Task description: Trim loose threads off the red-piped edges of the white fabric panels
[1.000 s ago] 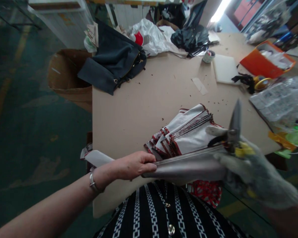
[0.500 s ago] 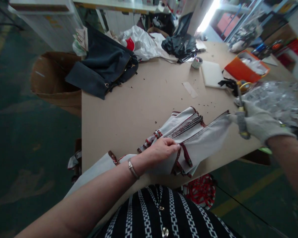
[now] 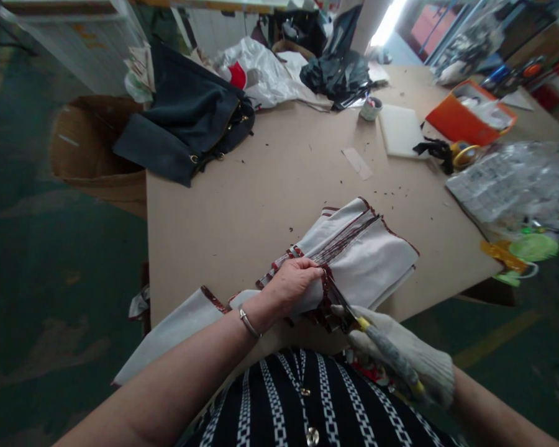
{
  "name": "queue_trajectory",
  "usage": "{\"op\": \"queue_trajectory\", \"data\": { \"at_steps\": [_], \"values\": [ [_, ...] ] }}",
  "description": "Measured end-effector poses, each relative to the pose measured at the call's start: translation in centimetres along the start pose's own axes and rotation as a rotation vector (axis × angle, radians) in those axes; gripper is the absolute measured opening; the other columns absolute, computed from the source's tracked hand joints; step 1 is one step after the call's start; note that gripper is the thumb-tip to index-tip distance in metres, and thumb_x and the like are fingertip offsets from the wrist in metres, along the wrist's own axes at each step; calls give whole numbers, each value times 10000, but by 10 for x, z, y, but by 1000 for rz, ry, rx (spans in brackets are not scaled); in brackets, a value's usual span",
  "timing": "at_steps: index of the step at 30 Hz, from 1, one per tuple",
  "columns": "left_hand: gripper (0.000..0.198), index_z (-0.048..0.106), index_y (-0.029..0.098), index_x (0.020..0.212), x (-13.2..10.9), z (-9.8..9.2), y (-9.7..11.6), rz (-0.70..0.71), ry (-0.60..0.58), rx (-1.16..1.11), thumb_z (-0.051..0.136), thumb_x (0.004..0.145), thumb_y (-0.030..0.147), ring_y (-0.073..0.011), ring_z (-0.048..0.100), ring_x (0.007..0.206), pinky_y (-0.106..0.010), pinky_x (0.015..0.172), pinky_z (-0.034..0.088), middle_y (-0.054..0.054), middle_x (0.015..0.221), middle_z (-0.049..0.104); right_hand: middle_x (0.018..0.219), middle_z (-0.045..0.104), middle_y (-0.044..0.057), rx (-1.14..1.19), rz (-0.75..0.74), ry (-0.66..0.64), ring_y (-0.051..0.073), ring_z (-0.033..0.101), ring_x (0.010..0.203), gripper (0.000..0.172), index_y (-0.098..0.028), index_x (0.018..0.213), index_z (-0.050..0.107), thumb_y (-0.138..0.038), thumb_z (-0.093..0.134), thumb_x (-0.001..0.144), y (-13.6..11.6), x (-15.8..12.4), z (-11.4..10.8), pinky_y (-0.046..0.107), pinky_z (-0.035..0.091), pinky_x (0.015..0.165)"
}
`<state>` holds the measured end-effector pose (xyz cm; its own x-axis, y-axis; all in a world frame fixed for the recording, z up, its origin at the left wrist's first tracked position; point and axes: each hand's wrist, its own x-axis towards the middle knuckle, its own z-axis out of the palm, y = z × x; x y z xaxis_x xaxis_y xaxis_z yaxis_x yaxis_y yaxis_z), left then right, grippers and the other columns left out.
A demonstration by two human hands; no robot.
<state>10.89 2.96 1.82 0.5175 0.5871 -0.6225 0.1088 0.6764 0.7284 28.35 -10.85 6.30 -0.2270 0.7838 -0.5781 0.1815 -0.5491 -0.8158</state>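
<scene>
A stack of white fabric pieces [image 3: 377, 261] with dark red patterned edging lies fanned near the table's front edge. My bare left hand [image 3: 294, 282], with a bracelet at the wrist, pinches the fabric at a red-edged join. My right hand [image 3: 400, 347], in a white knitted glove, is closed round a tool with a grey handle and yellow ends [image 3: 391, 354]. Its slim dark metal tip points up and left to the red edging, close by my left fingers. I cannot tell whether the tip touches the cloth. Another length of white fabric [image 3: 177, 335] trails left under my left forearm.
On the table [image 3: 205, 230] lie a dark bag [image 3: 186, 112] at back left, crumpled plastic [image 3: 261, 68], a tape roll [image 3: 371, 108], a white block [image 3: 400, 130], an orange box [image 3: 466, 118] and clear plastic packaging [image 3: 517, 186]. A cardboard bin [image 3: 88, 143] stands left.
My right hand has come from the far right down to the front of the fabric, bringing the tool to the red edging. The right-hand piece it was stretching out now lies back on the stack.
</scene>
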Motion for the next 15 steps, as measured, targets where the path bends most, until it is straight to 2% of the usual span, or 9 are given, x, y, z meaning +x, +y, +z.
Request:
{"op": "queue_trajectory", "data": {
  "at_steps": [2,6,11,15],
  "values": [
    [91,617,135,668,0,0,-2,9,-6,4,655,679,217,-96,439,561,-248,574,338,-3,620,570,1090,722,27,-7,-20,8,277,666,986,411,-299,1266,653,-454,641,886,4,4,1,420,548,913],
    [103,621,135,662,-2,2,-6,7,-23,30,652,687,230,-86,407,530,-238,530,303,4,601,554,1182,688,42,-64,-68,65,271,633,1058,446,-288,1317,608,-436,633,897,1,12,4,439,484,1031],
    [118,613,141,684,-2,3,-11,-8,-30,-3,646,687,255,-85,413,501,-229,511,293,15,588,551,1054,697,37,-146,-7,152,266,639,999,453,-252,1302,592,-464,620,902,1,23,10,436,515,974],
    [111,608,143,660,-1,2,-14,10,-11,3,644,668,247,-86,414,512,-224,517,306,17,583,549,1055,702,34,-154,18,187,260,635,970,428,-223,1230,619,-473,646,884,5,30,13,408,527,917]
  ]
}}
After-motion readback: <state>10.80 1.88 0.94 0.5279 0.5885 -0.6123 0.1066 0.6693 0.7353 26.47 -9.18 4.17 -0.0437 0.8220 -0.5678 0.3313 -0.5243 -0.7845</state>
